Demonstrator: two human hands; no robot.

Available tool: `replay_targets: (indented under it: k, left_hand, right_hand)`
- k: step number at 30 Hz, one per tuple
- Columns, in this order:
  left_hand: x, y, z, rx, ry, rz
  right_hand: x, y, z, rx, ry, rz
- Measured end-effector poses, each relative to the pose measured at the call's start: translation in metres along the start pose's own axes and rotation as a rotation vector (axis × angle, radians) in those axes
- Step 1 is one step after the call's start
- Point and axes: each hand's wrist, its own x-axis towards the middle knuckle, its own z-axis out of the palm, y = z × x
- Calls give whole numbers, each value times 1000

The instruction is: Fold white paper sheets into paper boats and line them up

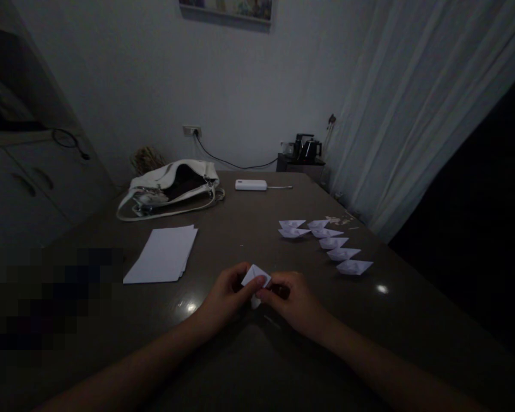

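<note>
My left hand [228, 296] and my right hand [290, 299] meet low over the dark table [249, 229], both pinched on a small folded white paper piece [253, 276]. The paper shows as a pointed fold between my thumbs and forefingers; its lower part is hidden by my fingers. A stack of white paper sheets [163, 253] lies to the left of my hands. Several folded paper boats [326, 243] sit in a row to the right.
A white handbag [171, 186] lies open at the back left. A white power bank [250, 185] with a cable rests behind it. A kettle set [305, 150] stands on a small stand by the curtain [412, 126]. Cabinets [34, 177] line the left.
</note>
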Motion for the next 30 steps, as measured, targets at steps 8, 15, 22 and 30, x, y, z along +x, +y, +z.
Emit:
replay_targets:
  k: [8, 15, 22, 30]
  left_hand:
    - [1, -1, 1, 34, 20, 7]
    - [2, -4, -1, 78, -21, 43]
    - [3, -6, -2, 79, -2, -2]
    - [1, -3, -1, -12, 65, 19]
  right_hand:
    - [0, -2, -1, -72, 22, -24]
    - [1, 0, 1, -143, 57, -22]
    - [0, -1, 1, -147, 81, -44]
    - [3, 0, -3, -153, 117, -57]
